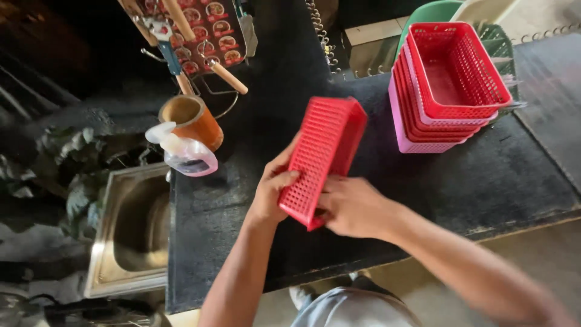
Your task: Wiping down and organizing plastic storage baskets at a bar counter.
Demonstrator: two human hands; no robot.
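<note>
I hold a red perforated plastic basket (321,154) tilted on its side above a dark countertop (478,181), its bottom facing me. My left hand (273,191) grips its left edge with fingers curled over the mesh. My right hand (351,206) is at its lower right corner, touching the basket's near end. A stack of nested baskets, red ones (454,72) over a pink one (417,142), stands on the counter at the back right.
A steel sink (130,230) lies left of the counter. An orange-brown cylindrical holder (195,118) and a clear spray bottle (187,154) sit at the counter's left end. Utensils with wooden handles (227,74) hang above. A green basket (499,42) is behind the stack.
</note>
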